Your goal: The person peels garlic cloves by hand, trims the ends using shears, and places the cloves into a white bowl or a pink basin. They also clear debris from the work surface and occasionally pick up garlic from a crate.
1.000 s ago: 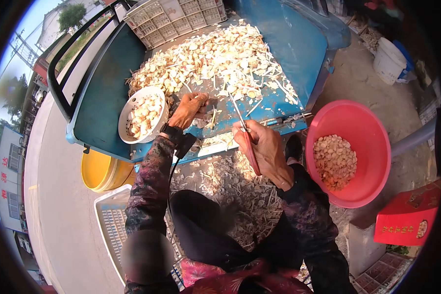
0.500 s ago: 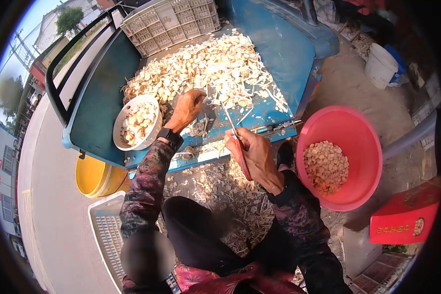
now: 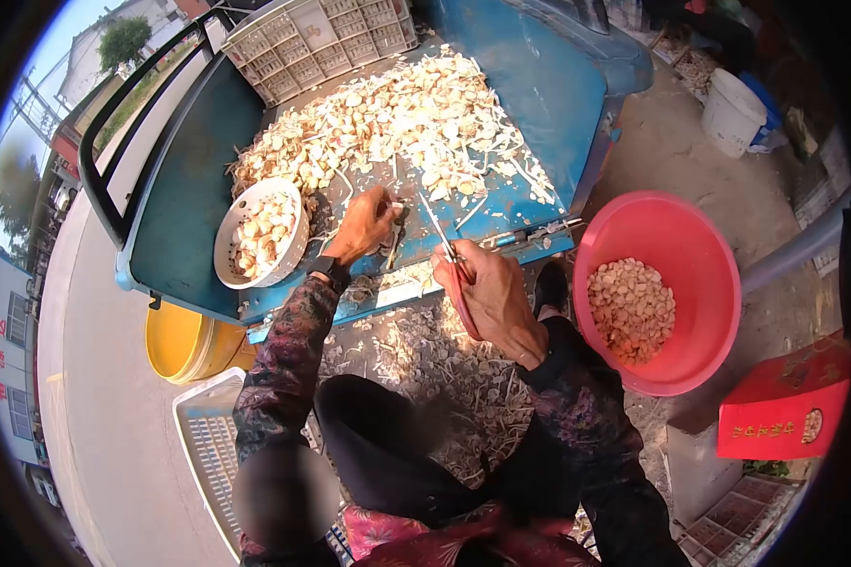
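Observation:
My right hand grips red-handled scissors, their blades pointing away toward the pile. My left hand is closed in a pinch just left of the blades, with a small pale piece showing at its fingertips. Beyond both hands, a heap of whitish cut pieces and thin stalks covers part of a blue truck bed. Beside my left wrist, a white perforated bowl holds pale rounded pieces.
To the right stands a pink tub with light-brown pieces at its bottom, near a red box. A yellow bucket and a white plastic basket are at left. A plastic crate sits behind the heap. Scraps litter the ground.
My left hand has drawn back from the heap's edge toward me. My right hand still grips the scissors in nearly the same place. The view has shifted slightly.

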A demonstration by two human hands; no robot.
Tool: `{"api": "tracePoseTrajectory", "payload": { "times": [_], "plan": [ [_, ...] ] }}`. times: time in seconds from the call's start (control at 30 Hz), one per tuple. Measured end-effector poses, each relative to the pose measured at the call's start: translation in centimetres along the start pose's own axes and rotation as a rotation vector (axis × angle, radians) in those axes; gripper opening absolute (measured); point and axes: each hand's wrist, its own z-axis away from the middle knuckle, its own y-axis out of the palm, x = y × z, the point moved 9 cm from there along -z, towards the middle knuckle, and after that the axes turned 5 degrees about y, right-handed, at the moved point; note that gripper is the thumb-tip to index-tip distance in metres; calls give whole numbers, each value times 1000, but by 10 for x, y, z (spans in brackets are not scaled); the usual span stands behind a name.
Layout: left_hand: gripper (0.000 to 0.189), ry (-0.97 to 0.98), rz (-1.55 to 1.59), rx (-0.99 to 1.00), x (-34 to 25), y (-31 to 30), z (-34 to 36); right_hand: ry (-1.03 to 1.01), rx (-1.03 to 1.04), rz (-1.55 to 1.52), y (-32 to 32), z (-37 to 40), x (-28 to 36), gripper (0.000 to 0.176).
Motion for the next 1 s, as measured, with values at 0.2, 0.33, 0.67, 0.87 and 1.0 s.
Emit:
{"api": "tracePoseTrajectory", "payload": {
  "times": [0.2, 0.33, 0.67, 0.87, 1.0],
  "plan": [
    [13, -321, 1141, 13, -4, 2, 55, -264, -231, 243, 4, 4, 6, 33],
    [17, -322, 1320, 104, -24, 6, 71, -307, -216, 377, 10, 12, 12, 36],
    [29, -249, 1322, 90, -48, 6, 74, -378, -222, 342, 3, 10, 16, 33],
    [32, -171, 1270, 98, -54, 3, 64, -28, 27, 176, 6, -1, 5, 29],
    [27, -234, 1306, 8, -37, 3, 63, -107, -108, 269, -1, 2, 8, 31]
  ]
}}
